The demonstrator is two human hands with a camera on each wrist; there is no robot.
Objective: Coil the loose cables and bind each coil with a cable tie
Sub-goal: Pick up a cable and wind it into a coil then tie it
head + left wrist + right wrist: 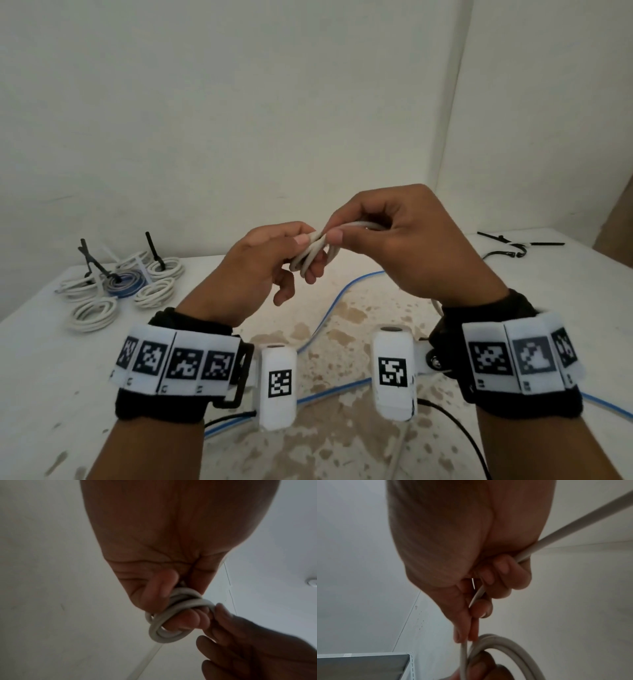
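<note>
Only the head view takes in the bench [41, 359]: at its ten o'clock corner lie several finished coils [120, 291], white ones around a blue one, with black cable ties standing up from them, and at two o'clock lie spare black cable ties [520, 244]. A loose blue cable [329, 310] snakes across the stained middle of the bench, under the raised hands.

The left wrist view alone shows the white cable [171, 615] wound in a few small loops around the fingers of the left hand [163, 547], one loop hanging free at six o'clock. The right wrist view alone shows a straight run of the same white cable [573, 524] leaving the right hand [471, 547] toward two o'clock, passing through the curled fingers [505, 572] and coming out at the thumb and forefinger tips just above the coil.

No container is in sight.

In the head view the left hand [260, 270] grips the white cable [315, 253] coil between thumb and bent fingers, held in the air above the bench. The right hand [404, 240] is clenched round the cable, its thumb and forefinger pinching the strand right at the coil, touching the left thumb.
</note>
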